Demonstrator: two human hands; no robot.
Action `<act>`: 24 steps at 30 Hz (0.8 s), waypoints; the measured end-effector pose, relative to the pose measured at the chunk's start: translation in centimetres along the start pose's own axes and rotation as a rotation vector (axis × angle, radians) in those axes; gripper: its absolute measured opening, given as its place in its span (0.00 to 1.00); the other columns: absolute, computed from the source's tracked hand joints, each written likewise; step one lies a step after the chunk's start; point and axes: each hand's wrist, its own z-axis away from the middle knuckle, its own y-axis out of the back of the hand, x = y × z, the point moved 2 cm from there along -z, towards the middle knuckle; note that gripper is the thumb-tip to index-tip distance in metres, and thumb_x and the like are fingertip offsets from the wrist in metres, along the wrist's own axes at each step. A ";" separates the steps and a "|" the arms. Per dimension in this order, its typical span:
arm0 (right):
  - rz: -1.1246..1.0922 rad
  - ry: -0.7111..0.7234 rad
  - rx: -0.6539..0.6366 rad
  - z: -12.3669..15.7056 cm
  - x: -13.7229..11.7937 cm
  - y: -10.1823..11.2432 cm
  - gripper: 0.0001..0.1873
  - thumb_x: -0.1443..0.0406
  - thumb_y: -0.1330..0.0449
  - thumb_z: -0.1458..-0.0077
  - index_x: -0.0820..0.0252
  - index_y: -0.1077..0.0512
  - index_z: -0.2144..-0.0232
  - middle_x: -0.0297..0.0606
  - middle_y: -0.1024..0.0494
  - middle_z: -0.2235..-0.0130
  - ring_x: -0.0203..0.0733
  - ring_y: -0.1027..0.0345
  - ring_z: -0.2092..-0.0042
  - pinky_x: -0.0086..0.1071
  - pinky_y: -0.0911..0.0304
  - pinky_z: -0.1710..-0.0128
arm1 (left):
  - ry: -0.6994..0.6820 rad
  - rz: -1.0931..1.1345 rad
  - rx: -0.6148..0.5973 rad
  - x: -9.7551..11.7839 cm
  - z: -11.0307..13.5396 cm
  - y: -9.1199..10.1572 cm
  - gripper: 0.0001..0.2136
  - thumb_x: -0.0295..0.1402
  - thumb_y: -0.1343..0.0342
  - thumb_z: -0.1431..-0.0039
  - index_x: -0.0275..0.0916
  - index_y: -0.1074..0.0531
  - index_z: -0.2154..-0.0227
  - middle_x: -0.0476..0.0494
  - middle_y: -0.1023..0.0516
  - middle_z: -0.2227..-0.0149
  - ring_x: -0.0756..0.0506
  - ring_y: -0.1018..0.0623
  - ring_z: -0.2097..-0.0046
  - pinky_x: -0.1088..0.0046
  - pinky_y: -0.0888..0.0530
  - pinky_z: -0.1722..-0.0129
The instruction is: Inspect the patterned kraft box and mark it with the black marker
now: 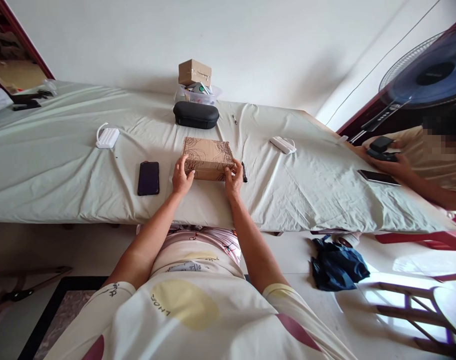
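A brown cardboard box [207, 150] with dark scribbled lines on its top and front lies before me on the cloth-covered table. My left hand [182, 177] grips its left end, thumb on the front face. At the opposite end my right hand [233, 177] holds it the same way, fingers along the side. Just beyond my right fingers lies a black pen [244, 172], partly hidden. Left of the box is a dark smartphone [148, 178], flat on the cloth. Behind the box sits a black zip case [196, 115].
A clear plastic tub [216, 95] with small items stands against the wall, a small carton [194, 72] on top. White power banks [108, 137] lie left and right. At right, a person [434, 160] holds a dark object near another phone [378, 177] and a fan [430, 72].
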 end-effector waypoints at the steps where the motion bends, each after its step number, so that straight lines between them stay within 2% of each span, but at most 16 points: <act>1: 0.001 0.004 -0.008 0.0 0.0 0.0 0.24 0.53 0.42 0.37 0.50 0.32 0.41 0.42 0.24 0.46 0.45 0.29 0.47 0.44 0.30 0.44 | 0.003 -0.004 -0.004 0.0 0.0 0.0 0.30 0.34 0.43 0.35 0.43 0.43 0.32 0.34 0.34 0.30 0.37 0.35 0.28 0.54 0.38 0.26; 8: 0.008 -0.045 -0.005 -0.4 0.5 -0.5 0.25 0.51 0.44 0.37 0.50 0.32 0.41 0.42 0.24 0.48 0.45 0.29 0.48 0.44 0.29 0.46 | 0.016 -0.009 -0.006 0.4 0.0 0.1 0.33 0.29 0.44 0.37 0.44 0.44 0.31 0.37 0.36 0.29 0.38 0.37 0.27 0.54 0.39 0.26; 14: -0.006 0.003 -0.015 -0.6 0.3 -1.0 0.26 0.51 0.44 0.37 0.51 0.32 0.40 0.43 0.25 0.43 0.45 0.30 0.45 0.46 0.32 0.40 | 0.019 -0.011 0.011 0.5 0.1 0.2 0.34 0.25 0.45 0.40 0.43 0.44 0.31 0.36 0.34 0.30 0.39 0.35 0.28 0.54 0.38 0.26; 19: -0.004 -0.047 0.018 -0.8 0.8 -1.6 0.26 0.51 0.43 0.38 0.53 0.32 0.41 0.42 0.24 0.47 0.44 0.29 0.48 0.45 0.29 0.44 | 0.007 -0.021 0.020 0.3 0.0 0.1 0.35 0.25 0.44 0.41 0.43 0.44 0.30 0.35 0.36 0.29 0.39 0.36 0.27 0.54 0.39 0.26; 24: 0.012 -0.045 -0.029 -0.9 0.7 -1.7 0.27 0.53 0.44 0.36 0.54 0.34 0.38 0.42 0.25 0.46 0.43 0.31 0.47 0.41 0.30 0.43 | 0.015 -0.016 0.002 0.2 -0.2 0.2 0.38 0.26 0.43 0.41 0.43 0.47 0.29 0.35 0.39 0.27 0.38 0.38 0.26 0.53 0.40 0.26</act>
